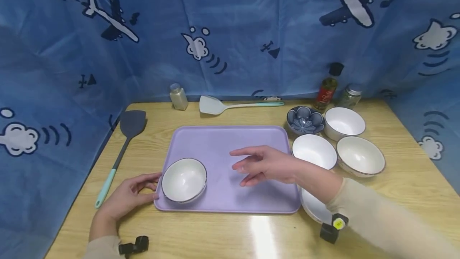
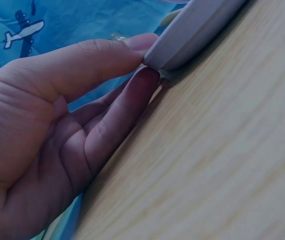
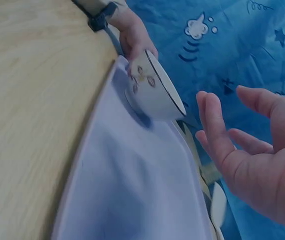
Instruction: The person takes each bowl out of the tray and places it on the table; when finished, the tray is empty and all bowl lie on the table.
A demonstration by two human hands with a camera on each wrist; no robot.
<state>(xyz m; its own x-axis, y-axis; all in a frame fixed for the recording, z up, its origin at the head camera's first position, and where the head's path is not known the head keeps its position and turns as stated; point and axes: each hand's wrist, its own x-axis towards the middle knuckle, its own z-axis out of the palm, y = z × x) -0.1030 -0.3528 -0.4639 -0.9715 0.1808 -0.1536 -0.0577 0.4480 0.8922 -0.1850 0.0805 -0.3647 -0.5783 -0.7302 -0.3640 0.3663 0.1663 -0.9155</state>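
A lilac tray (image 1: 230,139) lies on the wooden table with a white dark-rimmed bowl (image 1: 184,180) standing on its left end. At the tray's left edge my left hand (image 1: 130,195) pinches the rim; the left wrist view shows the thumb (image 2: 107,62) at the rim and a fingertip pressed beneath it. Over the middle-right of the tray my right hand (image 1: 264,165) hangs with fingers spread and holds nothing. In the right wrist view, the bowl (image 3: 152,92) shows a floral pattern on its side, away from my right fingers (image 3: 217,130).
Right of the tray are several white bowls (image 1: 361,156) and a blue petal-patterned bowl (image 1: 304,121). Behind them stand an oil bottle (image 1: 327,89) and a jar (image 1: 348,97). A white spatula (image 1: 213,106) and shaker (image 1: 178,97) lie along the back; a dark turner (image 1: 132,124) lies left.
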